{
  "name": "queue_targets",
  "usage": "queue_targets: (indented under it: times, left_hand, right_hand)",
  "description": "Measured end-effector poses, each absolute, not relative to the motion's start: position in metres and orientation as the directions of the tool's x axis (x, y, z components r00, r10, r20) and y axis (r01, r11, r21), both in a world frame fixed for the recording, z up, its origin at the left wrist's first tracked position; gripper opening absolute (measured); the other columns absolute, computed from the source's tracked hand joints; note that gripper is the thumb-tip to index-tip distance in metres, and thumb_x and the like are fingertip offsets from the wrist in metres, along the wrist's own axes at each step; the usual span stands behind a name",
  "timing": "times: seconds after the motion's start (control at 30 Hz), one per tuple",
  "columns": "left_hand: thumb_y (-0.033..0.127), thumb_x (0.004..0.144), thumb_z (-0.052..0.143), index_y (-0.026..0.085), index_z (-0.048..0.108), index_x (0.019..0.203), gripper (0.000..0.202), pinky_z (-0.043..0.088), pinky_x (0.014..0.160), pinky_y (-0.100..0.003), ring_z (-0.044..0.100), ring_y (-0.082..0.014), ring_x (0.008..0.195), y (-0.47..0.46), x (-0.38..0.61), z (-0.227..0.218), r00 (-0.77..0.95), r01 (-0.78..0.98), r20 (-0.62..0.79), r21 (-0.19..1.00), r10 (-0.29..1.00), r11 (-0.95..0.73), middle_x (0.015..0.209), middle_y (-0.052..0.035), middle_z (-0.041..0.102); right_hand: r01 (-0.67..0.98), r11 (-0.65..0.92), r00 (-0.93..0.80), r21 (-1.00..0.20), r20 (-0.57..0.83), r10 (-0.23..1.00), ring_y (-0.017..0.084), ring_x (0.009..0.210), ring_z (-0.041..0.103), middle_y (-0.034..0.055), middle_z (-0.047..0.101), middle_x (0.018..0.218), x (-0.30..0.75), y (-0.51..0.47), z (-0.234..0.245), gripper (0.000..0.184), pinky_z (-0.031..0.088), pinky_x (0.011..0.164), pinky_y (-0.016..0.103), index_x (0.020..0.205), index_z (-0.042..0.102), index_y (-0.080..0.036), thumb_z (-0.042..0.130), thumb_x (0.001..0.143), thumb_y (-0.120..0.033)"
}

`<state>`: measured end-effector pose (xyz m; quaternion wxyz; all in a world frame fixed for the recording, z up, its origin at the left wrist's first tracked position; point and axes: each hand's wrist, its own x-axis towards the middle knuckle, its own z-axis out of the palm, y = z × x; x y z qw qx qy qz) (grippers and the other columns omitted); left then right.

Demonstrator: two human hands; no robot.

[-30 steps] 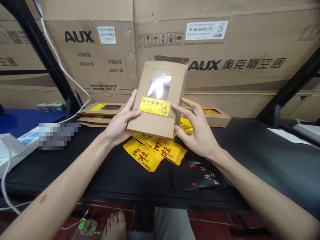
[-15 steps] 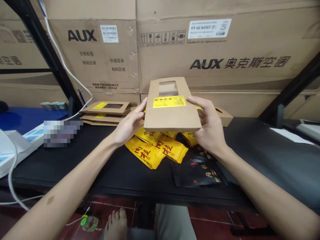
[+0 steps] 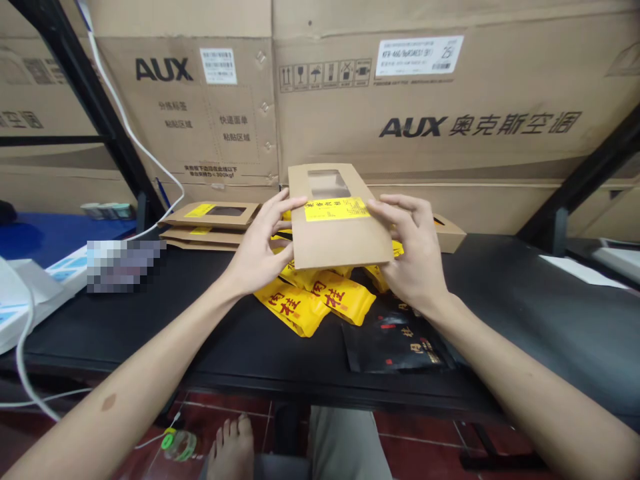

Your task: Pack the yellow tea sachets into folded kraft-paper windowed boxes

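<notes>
Both hands hold a brown kraft paper box (image 3: pixel 343 247) with a clear window and a yellow label, tilted above the table. At its left edge is my left hand (image 3: pixel 263 243), thumb low and fingers along the side. My right hand (image 3: pixel 413 247) grips the right edge, its fingertips by the label. Beneath the box lie several yellow packets (image 3: pixel 295 307) with red characters, partly hidden by it. A flat black packet (image 3: pixel 390 347) lies on the black table (image 3: pixel 210 340) below my right hand.
Stacked kraft boxes (image 3: pixel 210 217) with yellow labels stand at the left back. Another kraft box (image 3: pixel 453 235) sits behind my right hand. Large AUX cartons (image 3: pixel 330 133) line the back. A white power strip (image 3: pixel 55 303) and cable are at left, white paper (image 3: pixel 583 270) at right.
The held box has shifted slightly left and down and turned a little. My left hand's fingers have moved up onto its left edge, while the packets below stay in place.
</notes>
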<state>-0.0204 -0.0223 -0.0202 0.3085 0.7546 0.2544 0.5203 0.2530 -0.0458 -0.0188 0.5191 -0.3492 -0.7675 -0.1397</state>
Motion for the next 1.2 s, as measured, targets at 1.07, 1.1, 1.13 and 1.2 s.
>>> queue_targets:
  times: [1.07, 1.1, 1.13, 1.2]
  left_hand:
    - [0.028, 0.089, 0.073, 0.04, 0.049, 0.154, 0.071, 0.048, 0.12, -0.058, 0.05, -0.0356, 0.148, -0.021, -0.028, -0.017, 0.471, -0.01, 0.582, 0.755, 0.663, -0.655, 0.174, -0.0039, 0.038]
    - [0.026, 0.086, 0.074, 0.04, 0.049, 0.154, 0.073, 0.05, 0.118, -0.058, 0.051, -0.0354, 0.147, -0.021, -0.027, -0.017, 0.476, -0.019, 0.581, 0.757, 0.66, -0.653, 0.173, -0.0044, 0.039]
    - [0.025, 0.084, 0.075, 0.041, 0.048, 0.153, 0.076, 0.051, 0.117, -0.057, 0.052, -0.035, 0.145, -0.021, -0.027, -0.017, 0.481, -0.021, 0.578, 0.759, 0.66, -0.65, 0.172, -0.005, 0.04]
    - [0.023, 0.081, 0.079, 0.041, 0.046, 0.153, 0.081, 0.053, 0.116, -0.057, 0.054, -0.0346, 0.144, -0.021, -0.026, -0.017, 0.488, -0.007, 0.572, 0.758, 0.66, -0.652, 0.171, -0.0066, 0.04]
  right_hand:
    - [0.722, 0.691, -0.397, 0.017, 0.829, 0.394, 0.029, 0.119, 0.07, 0.0083, 0.062, 0.144, 0.264, -0.047, -0.012, 0.02, 0.067, 0.094, 0.052, 0.109, 0.064, -0.028, 0.073, 0.092, -0.025]
    - [0.709, 0.705, -0.399, 0.012, 0.831, 0.388, 0.028, 0.114, 0.071, 0.0081, 0.061, 0.143, 0.264, -0.046, -0.013, 0.019, 0.066, 0.095, 0.052, 0.108, 0.064, -0.028, 0.074, 0.092, -0.025]
    - [0.696, 0.718, -0.402, 0.009, 0.833, 0.38, 0.026, 0.109, 0.072, 0.0082, 0.061, 0.143, 0.264, -0.045, -0.013, 0.019, 0.066, 0.095, 0.052, 0.107, 0.064, -0.028, 0.074, 0.092, -0.025]
    - [0.678, 0.735, -0.405, 0.011, 0.84, 0.361, 0.024, 0.105, 0.072, 0.0086, 0.06, 0.142, 0.264, -0.043, -0.014, 0.02, 0.066, 0.095, 0.051, 0.107, 0.064, -0.028, 0.075, 0.091, -0.024]
